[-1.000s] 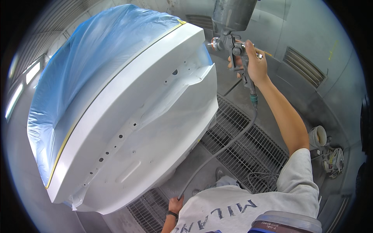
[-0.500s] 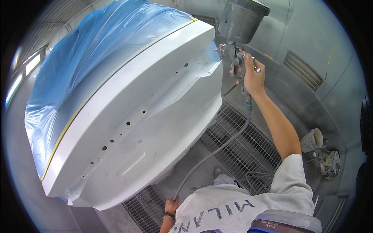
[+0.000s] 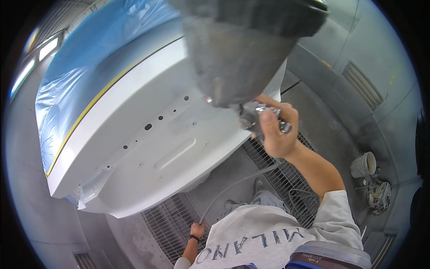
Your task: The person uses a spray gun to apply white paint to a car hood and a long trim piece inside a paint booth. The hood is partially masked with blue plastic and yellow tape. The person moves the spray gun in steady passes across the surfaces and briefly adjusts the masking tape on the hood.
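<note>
My right hand [image 3: 280, 130] is wrapped round the handle of a spray gun [image 3: 253, 117], its fingers closed. A large dark grey paint cup [image 3: 246, 54], blurred by motion, sits on top of the gun and hides part of what is behind. Beyond it stands a white car panel [image 3: 121, 125] with a row of holes and a recessed groove. Blue plastic film [image 3: 103, 67] covers what lies above the panel, edged by yellow tape [image 3: 92, 106]. Low down, my left hand [image 3: 197, 229] is closed round a grey hose [image 3: 224, 190] that runs up toward the gun.
Metal floor grating [image 3: 168, 224] lies beneath me, with looped hose on its right part. At the right, a whitish bucket [image 3: 363, 164] stands beside a plastic-wrapped item [image 3: 379, 197]. Grey walls carry a slatted vent [image 3: 363, 84]. A respirator filter [image 3: 329, 255] fills the bottom edge.
The spray gun, with my right hand, has swung left and closer, from the panel's right end to in front of it. The view has shifted; my left hand still grips the hose.
</note>
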`<move>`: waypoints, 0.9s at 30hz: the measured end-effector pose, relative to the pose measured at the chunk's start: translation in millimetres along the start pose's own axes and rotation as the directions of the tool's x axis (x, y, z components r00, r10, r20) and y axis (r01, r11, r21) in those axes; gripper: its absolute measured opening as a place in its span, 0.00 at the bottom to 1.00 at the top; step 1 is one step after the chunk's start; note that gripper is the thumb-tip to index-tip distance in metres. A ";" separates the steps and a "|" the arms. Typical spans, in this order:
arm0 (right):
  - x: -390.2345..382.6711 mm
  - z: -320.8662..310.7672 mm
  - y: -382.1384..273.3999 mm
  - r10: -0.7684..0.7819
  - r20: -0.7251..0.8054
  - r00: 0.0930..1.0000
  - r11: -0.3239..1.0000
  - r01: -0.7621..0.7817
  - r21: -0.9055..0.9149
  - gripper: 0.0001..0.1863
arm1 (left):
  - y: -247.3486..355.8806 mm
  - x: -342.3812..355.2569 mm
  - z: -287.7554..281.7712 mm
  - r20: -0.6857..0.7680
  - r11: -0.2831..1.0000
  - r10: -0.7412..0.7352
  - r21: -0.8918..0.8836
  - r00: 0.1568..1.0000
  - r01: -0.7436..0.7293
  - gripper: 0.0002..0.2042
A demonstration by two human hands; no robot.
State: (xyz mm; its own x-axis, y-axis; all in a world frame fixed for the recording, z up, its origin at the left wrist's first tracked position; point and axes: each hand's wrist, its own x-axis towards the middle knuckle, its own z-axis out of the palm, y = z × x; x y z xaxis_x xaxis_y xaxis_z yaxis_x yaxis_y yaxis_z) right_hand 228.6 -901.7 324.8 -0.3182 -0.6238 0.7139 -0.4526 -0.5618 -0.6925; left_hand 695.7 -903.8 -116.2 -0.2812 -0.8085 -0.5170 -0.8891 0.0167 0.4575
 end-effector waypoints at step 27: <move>37.0 -212.9 104.0 0.276 -0.364 0.890 0.959 -0.228 0.169 0.32 | 142.3 53.9 20.2 0.073 0.992 0.100 0.073 0.992 -0.105 0.30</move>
State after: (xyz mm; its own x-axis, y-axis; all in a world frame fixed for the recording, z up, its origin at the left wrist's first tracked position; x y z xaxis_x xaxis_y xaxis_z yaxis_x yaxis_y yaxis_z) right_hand -7.7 -867.5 301.3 -0.7109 -0.5124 0.4817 -0.2202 -0.4883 -0.8444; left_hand 546.8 -933.1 -93.6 -0.3939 -0.7577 -0.5203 -0.8788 0.1446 0.4548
